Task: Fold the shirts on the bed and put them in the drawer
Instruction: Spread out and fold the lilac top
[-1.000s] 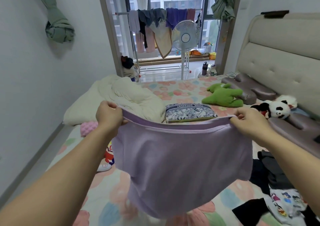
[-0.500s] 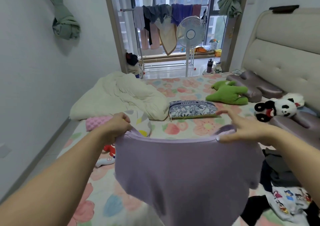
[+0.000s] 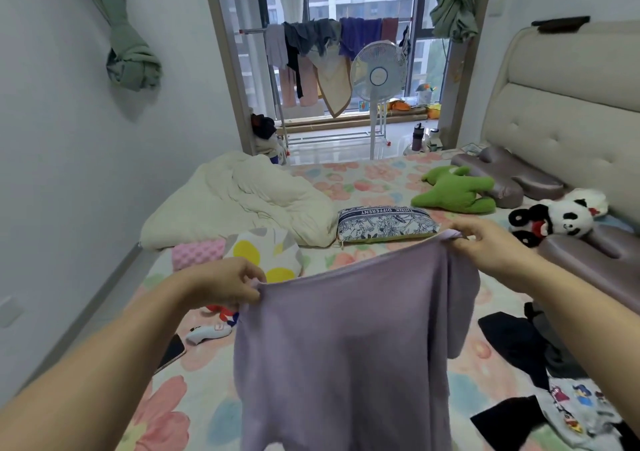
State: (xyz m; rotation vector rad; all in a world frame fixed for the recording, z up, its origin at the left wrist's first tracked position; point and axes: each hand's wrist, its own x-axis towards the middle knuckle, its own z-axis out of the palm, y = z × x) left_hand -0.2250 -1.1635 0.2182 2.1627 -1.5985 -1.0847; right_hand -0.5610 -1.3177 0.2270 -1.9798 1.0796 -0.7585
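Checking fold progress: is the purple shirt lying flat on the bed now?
No, the purple shirt hangs in the air, pinched by the left hand and right hand.

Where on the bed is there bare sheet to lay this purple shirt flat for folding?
Bare sheet lies under the purple shirt, between the phone at the near left edge and the dark clothes on the right. Another patch lies beyond the printed pouch, between the duvet and the green plush. The right side is crowded.
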